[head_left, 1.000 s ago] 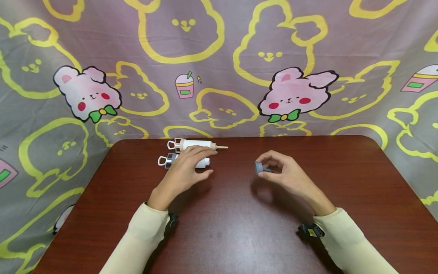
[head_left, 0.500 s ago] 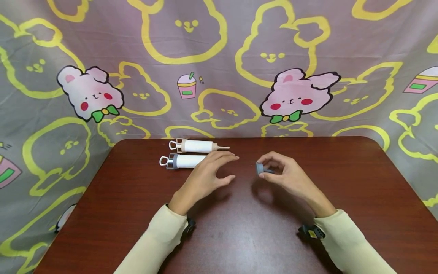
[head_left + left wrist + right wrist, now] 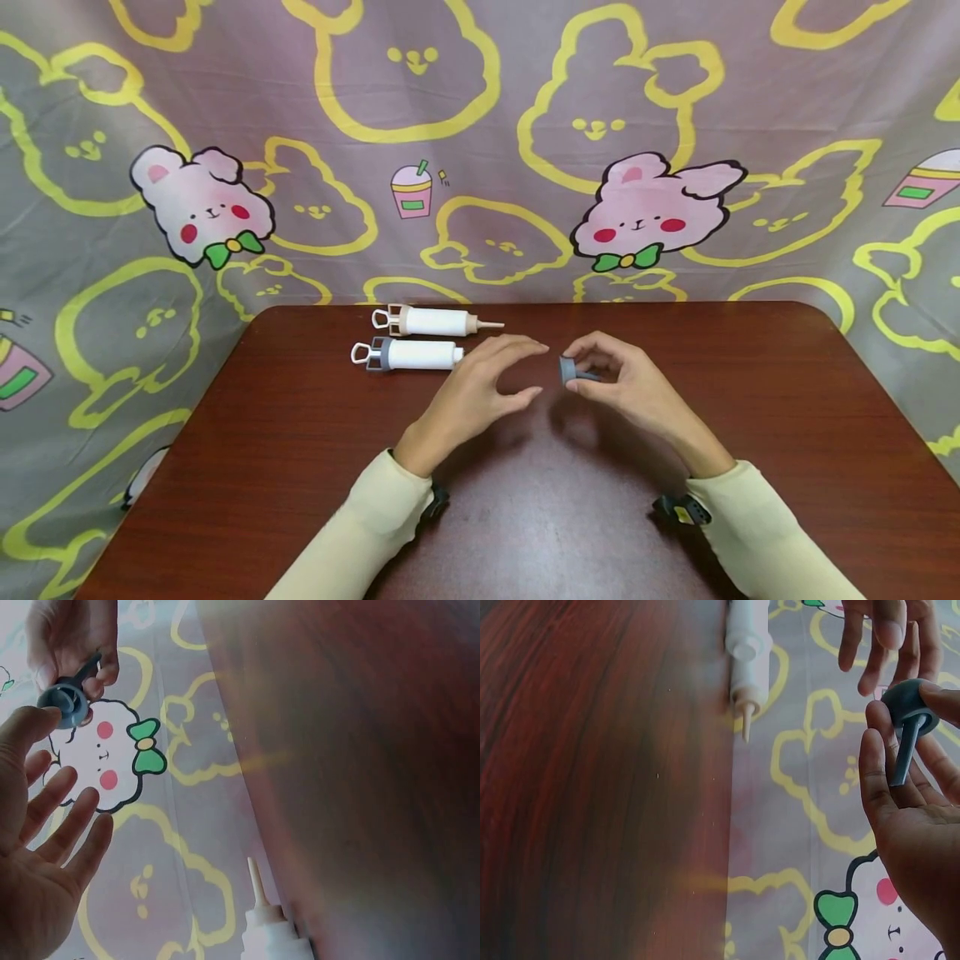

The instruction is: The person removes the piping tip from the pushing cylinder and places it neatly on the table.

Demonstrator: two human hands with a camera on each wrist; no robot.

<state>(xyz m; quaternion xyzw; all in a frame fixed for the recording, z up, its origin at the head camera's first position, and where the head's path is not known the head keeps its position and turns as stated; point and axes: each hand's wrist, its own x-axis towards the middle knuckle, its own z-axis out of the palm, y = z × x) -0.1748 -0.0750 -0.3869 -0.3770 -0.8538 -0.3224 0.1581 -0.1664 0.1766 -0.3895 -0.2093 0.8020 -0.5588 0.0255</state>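
Between thumb and fingers, my right hand pinches a grey nozzle cap above the table. Its round hollow end faces left, and its thin spout points back toward the right palm. Just left of the cap is my left hand, fingers spread and relaxed, a small gap away and holding nothing. Behind the left hand lies a white tube with a grey collar and pull ring, its plain right end without a nozzle. A similar tube with beige collar and beige nozzle lies farther back.
A dark red-brown wooden table carries everything. A patterned curtain with cartoon rabbits hangs behind its back edge. Both tubes lie side by side at the back left, their nozzle ends toward the right.
My left hand has moved right, away from over the two tubes and close to the nozzle cap, uncovering the tubes. The right hand keeps its hold on the cap almost unmoved.
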